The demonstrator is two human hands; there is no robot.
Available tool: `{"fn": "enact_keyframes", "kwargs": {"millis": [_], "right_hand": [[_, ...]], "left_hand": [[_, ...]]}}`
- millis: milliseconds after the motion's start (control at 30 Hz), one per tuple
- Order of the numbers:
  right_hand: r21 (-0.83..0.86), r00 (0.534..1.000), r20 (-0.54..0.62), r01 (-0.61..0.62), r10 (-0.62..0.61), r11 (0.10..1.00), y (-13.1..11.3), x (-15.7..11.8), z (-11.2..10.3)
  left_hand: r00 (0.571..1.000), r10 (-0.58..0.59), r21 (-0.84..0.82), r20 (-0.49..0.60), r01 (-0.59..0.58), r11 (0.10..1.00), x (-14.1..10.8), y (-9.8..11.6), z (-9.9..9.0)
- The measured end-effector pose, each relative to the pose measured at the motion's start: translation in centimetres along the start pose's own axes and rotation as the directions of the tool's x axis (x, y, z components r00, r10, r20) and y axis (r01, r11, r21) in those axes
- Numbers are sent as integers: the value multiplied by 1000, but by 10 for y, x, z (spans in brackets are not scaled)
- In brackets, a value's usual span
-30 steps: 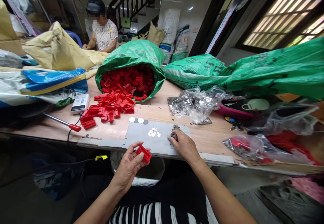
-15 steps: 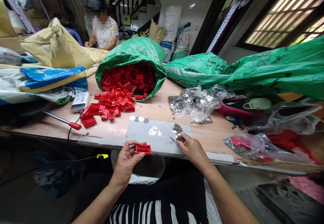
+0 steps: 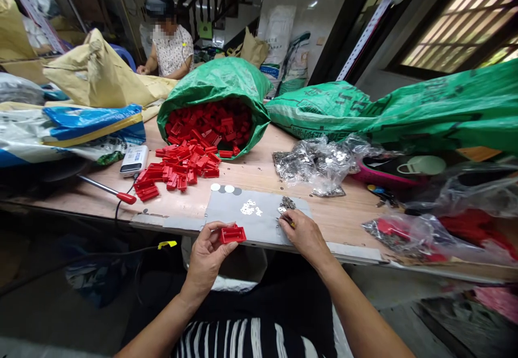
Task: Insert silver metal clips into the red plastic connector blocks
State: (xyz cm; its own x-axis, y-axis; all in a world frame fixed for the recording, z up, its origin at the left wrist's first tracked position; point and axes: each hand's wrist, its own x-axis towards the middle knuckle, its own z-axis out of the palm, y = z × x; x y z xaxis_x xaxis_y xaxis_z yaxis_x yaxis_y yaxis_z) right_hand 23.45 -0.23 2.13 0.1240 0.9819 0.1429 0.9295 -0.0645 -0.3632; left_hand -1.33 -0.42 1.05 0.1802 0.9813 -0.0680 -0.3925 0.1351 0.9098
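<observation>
My left hand pinches a small red plastic case at its left end, open side up, over the table's front edge. My right hand is closed on tweezers with a yellowish part. Their tips are beside a small pile of metal pieces on the grey mat; whether they grip a piece cannot be told. Flat white pieces lie mid-mat. Several red cases are heaped before a green sack full of them.
Clear bags of metal parts lie back right, near a pink basket. A red-handled rod and a white device are at left. A person sits beyond the table. Another green sack lies right.
The view has shifted slightly, moving the scene rightward. My right hand has turned a little at the metal pieces, with the tweezers lying flatter. My left hand still holds the red case.
</observation>
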Motion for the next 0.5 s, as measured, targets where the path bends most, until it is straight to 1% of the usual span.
{"fn": "enact_keyframes", "kwargs": {"millis": [133,267,367,500], "right_hand": [[30,996,84,-37,35,999,3,0,-6],[78,994,52,-102,98,992,10,-2,-9],[110,997,59,-63,57,992,13,-4,-7],[103,997,69,-29,22,994,14,-5,-3]], "left_hand": [[999,43,44,17,-43,998,0,-1,1],[998,56,79,31,-58,995,0,-2,1],[997,67,88,29,-69,994,-1,-2,1],[996,84,117,31,-87,989,-1,-1,1]]}}
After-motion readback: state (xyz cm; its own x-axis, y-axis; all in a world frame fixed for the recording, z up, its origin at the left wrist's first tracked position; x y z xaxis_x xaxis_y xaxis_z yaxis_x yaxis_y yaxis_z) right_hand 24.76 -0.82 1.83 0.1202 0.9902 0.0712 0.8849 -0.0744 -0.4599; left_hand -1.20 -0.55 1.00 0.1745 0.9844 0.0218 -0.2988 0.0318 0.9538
